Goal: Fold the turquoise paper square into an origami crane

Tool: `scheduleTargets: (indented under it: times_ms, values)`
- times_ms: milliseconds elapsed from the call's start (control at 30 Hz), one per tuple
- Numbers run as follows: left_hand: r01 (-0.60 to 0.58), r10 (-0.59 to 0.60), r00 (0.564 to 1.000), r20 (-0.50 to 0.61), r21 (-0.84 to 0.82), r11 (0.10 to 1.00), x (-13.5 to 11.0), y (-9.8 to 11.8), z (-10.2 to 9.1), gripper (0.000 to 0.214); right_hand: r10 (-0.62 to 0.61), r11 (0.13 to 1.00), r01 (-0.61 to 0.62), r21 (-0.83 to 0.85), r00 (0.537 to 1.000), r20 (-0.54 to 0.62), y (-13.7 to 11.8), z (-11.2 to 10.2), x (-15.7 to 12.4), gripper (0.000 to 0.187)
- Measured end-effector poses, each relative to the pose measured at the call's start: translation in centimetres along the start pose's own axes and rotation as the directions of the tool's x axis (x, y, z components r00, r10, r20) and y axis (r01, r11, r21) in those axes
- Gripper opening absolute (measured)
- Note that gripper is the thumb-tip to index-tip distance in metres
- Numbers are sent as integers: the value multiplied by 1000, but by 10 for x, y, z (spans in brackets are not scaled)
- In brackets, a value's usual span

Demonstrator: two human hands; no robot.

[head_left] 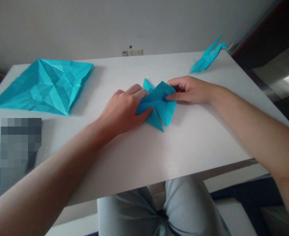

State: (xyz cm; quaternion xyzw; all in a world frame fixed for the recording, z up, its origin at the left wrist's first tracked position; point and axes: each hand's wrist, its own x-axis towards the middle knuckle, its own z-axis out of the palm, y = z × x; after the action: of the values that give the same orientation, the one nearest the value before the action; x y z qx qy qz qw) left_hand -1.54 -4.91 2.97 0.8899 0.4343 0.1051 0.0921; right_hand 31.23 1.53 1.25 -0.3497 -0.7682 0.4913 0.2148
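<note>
A partly folded piece of blue origami paper [162, 101] is at the middle of the white table, between both hands. Its pointed flaps spread toward me and away from me, with a slit between the two near ones. My left hand [128, 106] grips its left side, thumb on top and fingers behind. On the right edge, my right hand [186, 90] pinches a flap between thumb and fingers. The undersides of the paper and some fingertips are hidden.
A creased, unfolded blue sheet [53, 87] lies at the table's left. A folded blue paper crane [208, 57] stands at the back right. The white table [134, 164] ends just before my legs. A wall with sockets [132, 52] rises behind. A pixelated object [11, 147] sits at left.
</note>
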Motion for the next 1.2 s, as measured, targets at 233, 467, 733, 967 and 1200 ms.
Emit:
scheduleTargets:
  times_ms: [233, 467, 733, 967, 1200]
  values:
    - [-9, 9, 999, -46, -13, 1000, 0, -3, 4, 24, -7, 1000, 7, 22, 1000, 9, -2, 1, 0, 41]
    - [-1, 0, 999, -33, -21, 1000, 0, -2, 2, 26, 6, 1000, -6, 13, 1000, 8, -3, 2, -1, 47]
    - [1, -3, 999, -52, -43, 999, 0, -3, 5, 23, 6, 1000, -6, -7, 1000, -5, -2, 1, 0, 46]
    - [-1, 1, 999, -39, -2, 1000, 0, -2, 5, 24, 1, 1000, -1, -3, 1000, 6, 1, -1, 0, 43]
    - [-5, 5, 1000, 6, 28, 1000, 0, 1, 1, 31, -54, 998, 54, -14, 998, 29, 6, -2, 2, 48]
